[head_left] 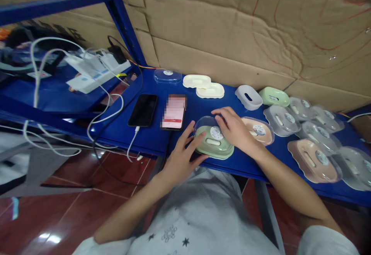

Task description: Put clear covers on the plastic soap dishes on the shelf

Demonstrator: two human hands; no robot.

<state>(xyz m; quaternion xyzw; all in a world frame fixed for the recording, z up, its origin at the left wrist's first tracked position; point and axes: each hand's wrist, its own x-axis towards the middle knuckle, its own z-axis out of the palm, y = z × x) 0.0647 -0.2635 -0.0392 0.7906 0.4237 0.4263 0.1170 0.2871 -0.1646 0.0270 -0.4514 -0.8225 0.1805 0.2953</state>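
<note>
Lidding appears in hand: green soap box (216,148) sits at the tabletop (150,137) edge between the hands, left hand (181,156) spread open bracing its side, right hand (234,129) flat, unclenched, atop its clear lid (203,125), where even downward pressure seems advisable.

The left forearm (136,208) rises from 7 o'clock, the right forearm (290,189) from 4 o'clock, both bare; the left hand (182,155) stands palm inward, fingers straight and splayed toward 1 o'clock; the right hand (235,130) lies palm down, fingers loosely curved toward 10 o'clock; both wrists nearly straight.
</note>
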